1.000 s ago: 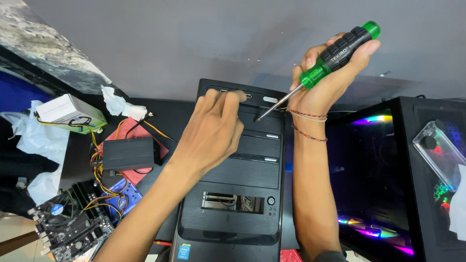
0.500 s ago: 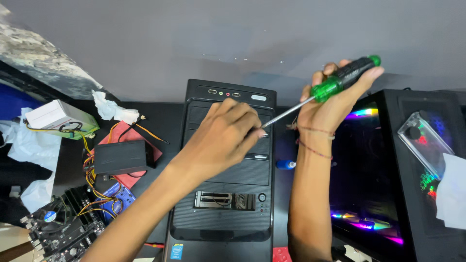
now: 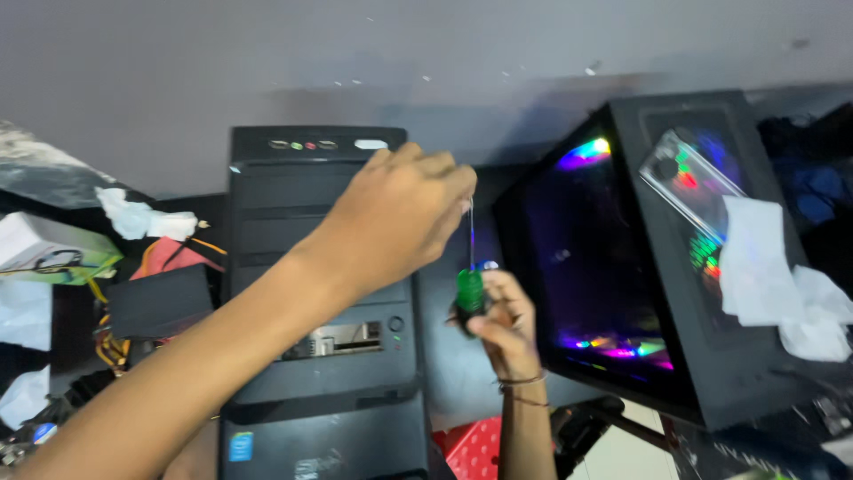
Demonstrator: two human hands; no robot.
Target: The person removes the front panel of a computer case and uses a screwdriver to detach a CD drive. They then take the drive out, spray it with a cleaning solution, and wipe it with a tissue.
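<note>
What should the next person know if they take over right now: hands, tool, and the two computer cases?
Right hand grips the green-handled screwdriver low between the two cases, shaft pointing up.
Left hand reaches across the black tower case and pinches the screwdriver's tip; whether a screw is held there cannot be told.
The tower lies front face up, panel in place. The lit glass-sided case stands to the right, white cloth on it.
Loose parts and wiring sit left of the tower.
No screw removal or opened panel is visible.
</note>
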